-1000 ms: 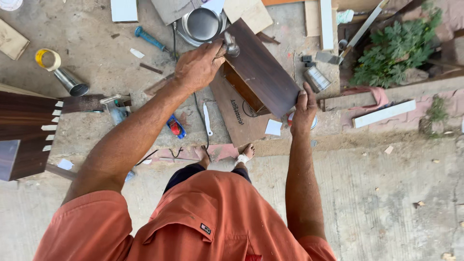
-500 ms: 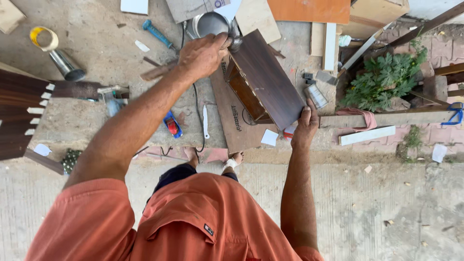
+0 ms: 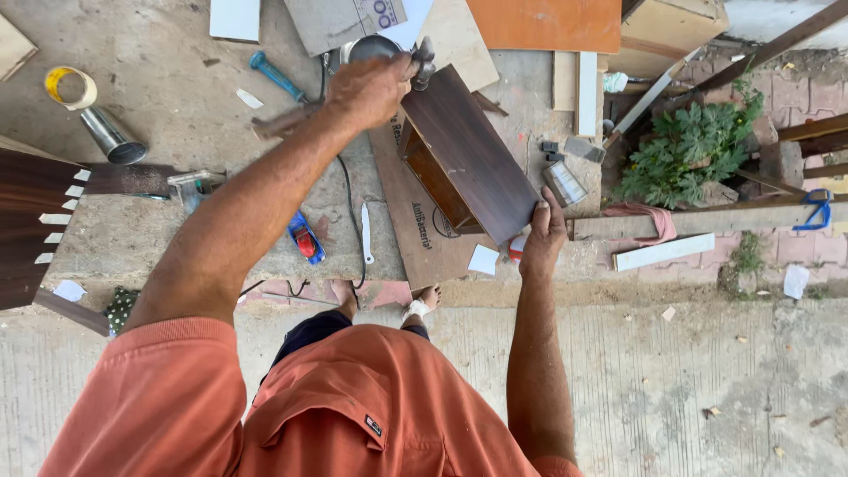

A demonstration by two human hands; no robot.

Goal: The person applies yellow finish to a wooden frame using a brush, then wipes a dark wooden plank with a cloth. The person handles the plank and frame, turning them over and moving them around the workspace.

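A dark brown wooden box (image 3: 473, 150) stands tilted on a cardboard sheet (image 3: 415, 234) on the concrete ledge, its open side showing a lighter inside. My left hand (image 3: 367, 88) is shut on a hammer; its wooden handle (image 3: 278, 122) sticks out to the left and its metal head (image 3: 424, 62) sits at the box's far corner. My right hand (image 3: 543, 234) grips the box's near corner and holds it steady. My bare feet (image 3: 422, 305) show below the ledge edge.
A yellow tape roll (image 3: 69, 86), a metal can (image 3: 110, 137), a blue-handled screwdriver (image 3: 276, 75), a small blue and red tool (image 3: 305, 238) and a white blade (image 3: 367, 234) lie on the ledge. Dark boards (image 3: 26, 221) sit left; an orange panel (image 3: 548, 22), a plant (image 3: 689, 150) and a plank (image 3: 707, 221) right.
My left hand with the hammer has shifted a little toward the box's far corner. My right hand stays on the near corner. The view has drifted across the ledge.
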